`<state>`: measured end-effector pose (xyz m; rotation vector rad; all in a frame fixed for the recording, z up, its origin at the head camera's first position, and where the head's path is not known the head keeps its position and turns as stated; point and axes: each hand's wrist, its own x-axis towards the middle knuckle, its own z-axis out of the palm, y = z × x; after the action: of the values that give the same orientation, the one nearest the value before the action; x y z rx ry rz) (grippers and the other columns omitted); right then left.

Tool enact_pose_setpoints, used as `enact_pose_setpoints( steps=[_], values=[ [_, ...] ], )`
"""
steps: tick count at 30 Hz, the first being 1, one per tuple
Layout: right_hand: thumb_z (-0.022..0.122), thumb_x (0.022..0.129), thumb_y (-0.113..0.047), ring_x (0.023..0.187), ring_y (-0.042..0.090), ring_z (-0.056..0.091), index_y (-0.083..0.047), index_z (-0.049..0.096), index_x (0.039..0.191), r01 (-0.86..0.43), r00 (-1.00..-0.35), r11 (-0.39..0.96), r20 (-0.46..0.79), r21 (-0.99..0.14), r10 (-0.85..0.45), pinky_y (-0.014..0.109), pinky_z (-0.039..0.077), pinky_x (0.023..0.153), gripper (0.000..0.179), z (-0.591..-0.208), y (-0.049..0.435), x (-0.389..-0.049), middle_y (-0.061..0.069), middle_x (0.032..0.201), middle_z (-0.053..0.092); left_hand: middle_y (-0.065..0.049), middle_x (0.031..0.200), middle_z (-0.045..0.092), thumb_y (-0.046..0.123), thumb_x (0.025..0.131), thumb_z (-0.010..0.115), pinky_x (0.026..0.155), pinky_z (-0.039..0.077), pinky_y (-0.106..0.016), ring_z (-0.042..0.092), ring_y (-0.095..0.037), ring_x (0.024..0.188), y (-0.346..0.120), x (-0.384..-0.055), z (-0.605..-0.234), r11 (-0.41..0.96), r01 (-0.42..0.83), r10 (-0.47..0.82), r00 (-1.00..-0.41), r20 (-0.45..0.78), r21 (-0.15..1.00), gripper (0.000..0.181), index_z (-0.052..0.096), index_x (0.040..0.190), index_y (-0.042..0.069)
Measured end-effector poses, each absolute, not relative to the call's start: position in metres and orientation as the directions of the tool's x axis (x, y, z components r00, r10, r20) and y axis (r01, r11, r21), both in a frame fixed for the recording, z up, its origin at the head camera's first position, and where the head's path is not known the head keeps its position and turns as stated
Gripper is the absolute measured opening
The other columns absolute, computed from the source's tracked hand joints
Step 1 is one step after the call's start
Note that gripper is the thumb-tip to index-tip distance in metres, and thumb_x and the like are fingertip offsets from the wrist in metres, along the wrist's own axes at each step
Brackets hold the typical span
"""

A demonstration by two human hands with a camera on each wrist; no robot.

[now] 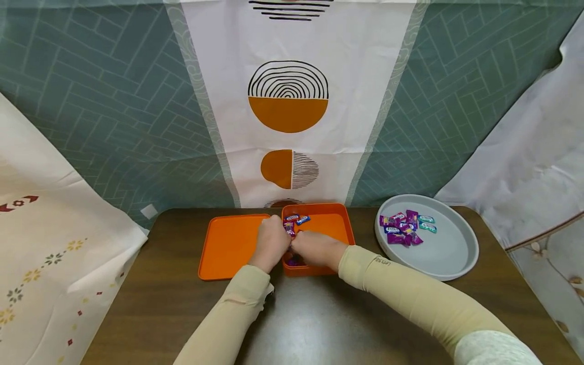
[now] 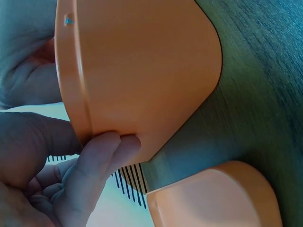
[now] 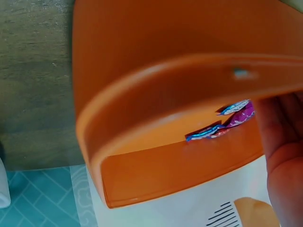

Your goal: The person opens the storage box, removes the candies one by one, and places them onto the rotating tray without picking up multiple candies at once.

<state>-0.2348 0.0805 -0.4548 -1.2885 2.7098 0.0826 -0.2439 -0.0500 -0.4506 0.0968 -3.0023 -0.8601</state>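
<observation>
An orange box (image 1: 330, 225) holds several wrapped candies (image 1: 290, 227) along its left side, in purple and blue wrappers. My left hand (image 1: 272, 238) is at the box's left wall; in the left wrist view its fingers (image 2: 97, 151) pinch the rim. Inside the box, close to the left hand, my right hand (image 1: 317, 248) reaches down among the candies. In the right wrist view, purple and blue candies (image 3: 241, 114) lie right by this hand (image 3: 286, 151). Its fingertips are hidden, so I cannot tell whether they grip a candy.
To the left of the box lies a flat orange lid (image 1: 232, 246). A round grey tray (image 1: 456, 253) stands at the right, with several purple, blue and green candies (image 1: 403, 228) on its left part. All stand on a dark wooden table (image 1: 150, 304), with a patterned curtain (image 1: 292, 167) behind.
</observation>
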Motion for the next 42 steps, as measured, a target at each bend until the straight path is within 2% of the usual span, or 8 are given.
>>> enact_pose_setpoints(
  steps=[5, 13, 16, 22, 25, 32, 38, 42],
  values=[
    [0.073, 0.081, -0.018, 0.061, 0.008, 0.057, -0.016, 0.071, 0.088, -0.764, -0.634, 0.645, -0.190, 0.000, -0.750, 0.022, 0.056, 0.071, 0.008, -0.454, 0.080, -0.235, -0.004, 0.075, 0.067, -0.014, 0.077, 0.066, 0.009, 0.073, 0.069, 0.054, 0.057, -0.036, 0.065, -0.026, 0.063, -0.051, -0.242, -0.449, 0.847, -0.056, -0.066, -0.998, -0.001, 0.529, 0.019, 0.065, 0.089, -0.002],
    [0.072, 0.082, -0.025, 0.068, 0.010, 0.058, -0.013, 0.069, 0.091, -0.693, -0.697, 0.720, -0.224, -0.033, -0.682, 0.026, 0.056, 0.080, 0.015, -0.455, 0.089, -0.235, -0.003, 0.079, 0.067, -0.015, 0.081, 0.068, 0.010, 0.073, 0.071, 0.055, 0.057, -0.036, 0.065, -0.027, 0.064, -0.049, -0.243, -0.447, 0.856, -0.061, -0.063, -0.998, -0.013, 0.513, 0.023, 0.063, 0.091, -0.002],
    [0.072, 0.082, -0.024, 0.068, 0.010, 0.059, -0.013, 0.070, 0.089, -0.707, -0.685, 0.707, -0.215, -0.033, -0.695, 0.026, 0.056, 0.078, 0.013, -0.454, 0.093, -0.235, -0.003, 0.079, 0.068, -0.015, 0.082, 0.068, 0.011, 0.073, 0.072, 0.057, 0.058, -0.037, 0.065, -0.027, 0.066, -0.049, -0.244, -0.447, 0.859, -0.062, -0.062, -0.998, -0.017, 0.509, 0.025, 0.063, 0.093, -0.003],
    [0.074, 0.079, -0.024, 0.073, 0.007, 0.064, -0.017, 0.075, 0.091, -0.735, -0.643, 0.667, -0.183, -0.125, -0.743, 0.024, 0.056, 0.079, 0.014, -0.453, 0.102, -0.238, -0.006, 0.083, 0.072, -0.016, 0.085, 0.069, 0.011, 0.073, 0.073, 0.061, 0.058, -0.038, 0.067, -0.028, 0.069, -0.049, -0.243, -0.447, 0.866, -0.072, -0.065, -0.997, -0.031, 0.495, 0.029, 0.064, 0.095, -0.004],
    [0.075, 0.079, -0.024, 0.076, 0.007, 0.065, -0.018, 0.076, 0.089, -0.732, -0.647, 0.662, -0.140, -0.159, -0.749, 0.024, 0.055, 0.079, 0.012, -0.446, 0.110, -0.241, -0.008, 0.083, 0.072, -0.016, 0.085, 0.069, 0.012, 0.072, 0.073, 0.062, 0.058, -0.038, 0.067, -0.028, 0.071, -0.049, -0.242, -0.448, 0.871, -0.075, -0.070, -0.997, -0.029, 0.486, 0.029, 0.063, 0.095, -0.003],
    [0.076, 0.078, -0.021, 0.075, 0.008, 0.066, -0.017, 0.076, 0.085, -0.685, -0.719, 0.709, -0.001, -0.165, -0.695, 0.025, 0.056, 0.076, 0.008, -0.424, 0.144, -0.248, -0.007, 0.082, 0.072, -0.015, 0.086, 0.068, 0.014, 0.073, 0.076, 0.061, 0.058, -0.036, 0.066, -0.026, 0.069, -0.048, -0.242, -0.448, 0.860, -0.095, -0.079, -0.995, -0.054, 0.502, 0.033, 0.062, 0.098, -0.003],
    [0.076, 0.077, -0.019, 0.071, 0.010, 0.064, -0.015, 0.076, 0.083, -0.636, -0.771, 0.761, 0.055, -0.125, -0.635, 0.028, 0.057, 0.074, 0.008, -0.410, 0.182, -0.250, -0.005, 0.080, 0.071, -0.014, 0.084, 0.068, 0.013, 0.072, 0.076, 0.056, 0.058, -0.033, 0.064, -0.024, 0.064, -0.048, -0.242, -0.447, 0.854, -0.108, -0.080, -0.994, -0.075, 0.509, 0.031, 0.064, 0.097, -0.002],
    [0.076, 0.077, -0.017, 0.068, 0.011, 0.063, -0.014, 0.076, 0.081, -0.586, -0.810, 0.797, 0.072, -0.148, -0.582, 0.029, 0.057, 0.070, 0.005, -0.402, 0.206, -0.250, -0.004, 0.078, 0.071, -0.013, 0.083, 0.068, 0.013, 0.072, 0.076, 0.054, 0.057, -0.032, 0.064, -0.023, 0.063, -0.048, -0.243, -0.448, 0.850, -0.116, -0.085, -0.993, -0.083, 0.513, 0.030, 0.065, 0.096, -0.002]
  ],
)
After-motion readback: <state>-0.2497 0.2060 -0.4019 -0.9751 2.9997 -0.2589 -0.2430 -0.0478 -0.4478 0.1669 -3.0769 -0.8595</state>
